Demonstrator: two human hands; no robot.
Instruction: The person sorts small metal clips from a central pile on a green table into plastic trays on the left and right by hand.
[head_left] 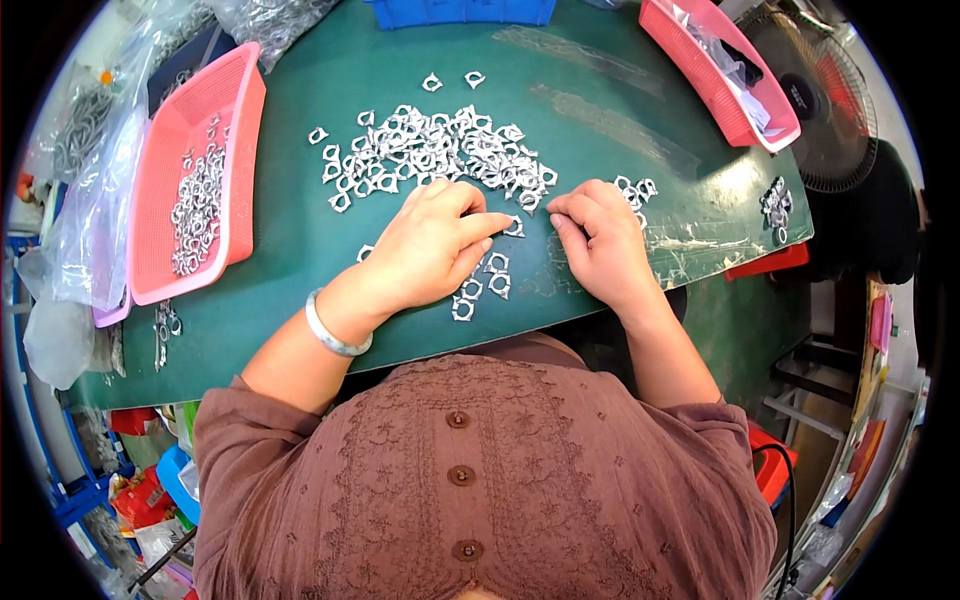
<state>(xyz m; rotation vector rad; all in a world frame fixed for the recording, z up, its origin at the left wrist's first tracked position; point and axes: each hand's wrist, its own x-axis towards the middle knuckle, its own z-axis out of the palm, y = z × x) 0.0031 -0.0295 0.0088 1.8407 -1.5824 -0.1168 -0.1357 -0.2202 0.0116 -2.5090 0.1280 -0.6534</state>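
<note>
A loose pile of small silvery ring-shaped metal parts [430,150] lies on the green tabletop in front of me. My left hand [430,245] is at the pile's near edge. Its index finger is stretched out to the right, with the tip at a single ring part [515,227]; the thumb is apart below it. My right hand [603,240] is closed to its right, thumb and fingertips drawn together; whatever they pinch is too small to make out. Several more ring parts [470,290] lie flat between my hands, nearer to me. Another few [648,187] are beside my right hand's knuckles.
A pink basket [248,170] with more ring parts stands at the left. Another pink basket [715,90], holding plastic bags, is at the far right. A blue bin [460,12] sits at the far edge. Small dark-and-silver parts [776,203] lie near the right corner, by a fan [815,100].
</note>
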